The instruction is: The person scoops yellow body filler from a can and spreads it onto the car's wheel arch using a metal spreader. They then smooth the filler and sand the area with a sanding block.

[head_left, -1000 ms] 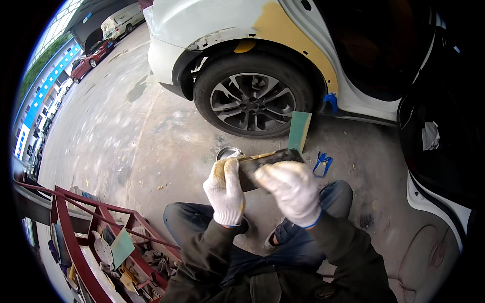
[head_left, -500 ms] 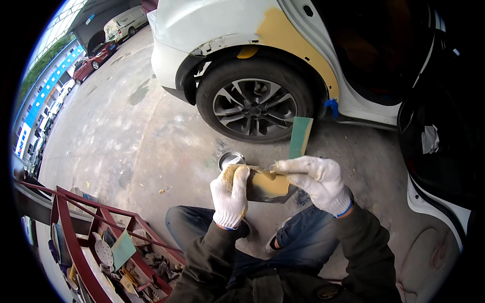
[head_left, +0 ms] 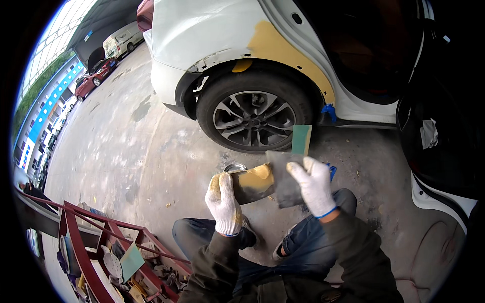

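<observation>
Head view: the left hand (head_left: 224, 203) has its fingers clamped on a filler-smeared board (head_left: 254, 183), whose long axis runs rightward to the right hand (head_left: 314, 184). That hand pinches a grey spreader (head_left: 284, 178) against the board's right end, above the knees, near the wheel (head_left: 253, 118).

Long blue sign band (head_left: 44, 113) runs along the building at nine o'clock, white marks on it, unreadable.
</observation>
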The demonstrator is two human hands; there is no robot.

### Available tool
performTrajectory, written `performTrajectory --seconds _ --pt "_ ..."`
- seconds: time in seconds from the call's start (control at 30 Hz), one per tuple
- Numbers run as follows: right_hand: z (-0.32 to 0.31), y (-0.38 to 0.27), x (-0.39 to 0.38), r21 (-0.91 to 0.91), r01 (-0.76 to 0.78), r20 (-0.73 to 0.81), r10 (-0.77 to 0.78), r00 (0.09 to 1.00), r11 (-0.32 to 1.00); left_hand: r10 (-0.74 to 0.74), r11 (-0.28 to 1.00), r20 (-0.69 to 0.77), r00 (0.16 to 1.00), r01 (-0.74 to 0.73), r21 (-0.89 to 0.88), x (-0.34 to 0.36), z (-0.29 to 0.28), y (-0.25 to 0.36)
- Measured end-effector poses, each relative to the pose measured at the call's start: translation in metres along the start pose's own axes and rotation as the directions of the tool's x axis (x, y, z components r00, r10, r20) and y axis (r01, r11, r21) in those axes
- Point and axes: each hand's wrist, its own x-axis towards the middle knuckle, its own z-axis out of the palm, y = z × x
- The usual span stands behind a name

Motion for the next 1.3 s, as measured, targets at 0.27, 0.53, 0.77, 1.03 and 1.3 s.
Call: performTrajectory --seconds 0.27,0.53,0.77,1.03,1.3 --pt "0.039 -0.002 -0.018 0.175 0.017 -0.102 0.001 0.995 0.984 -0.061 0.998 0.133 0.989 0.058 0.024 -0.039 0.014 0.002" --pt "-0.006 -0.049 -0.001 0.461 0.051 0.287 -0.203 0.936 0.886 -0.056 0.951 0.287 0.956 -0.036 0.308 -0.013 -0.004 0.017" --pt "-0.018 -0.037 0.005 -0.282 0.505 0.633 -0.237 0.737 0.816 0.025 0.95 0.208 0.978 -0.088 0.299 0.004 -0.011 0.017" --pt "0.018 -0.024 -0.036 -0.544 0.825 0.486 -0.744 0.46 0.155 0.077 0.967 0.063 0.995 -0.09 0.238 -0.002 0.001 0.007" --pt "0.018 -0.013 -0.037 -0.522 0.829 0.481 -0.734 0.479 0.199 0.066 0.962 0.029 0.997 -0.072 0.264 -0.007 -0.001 0.006"
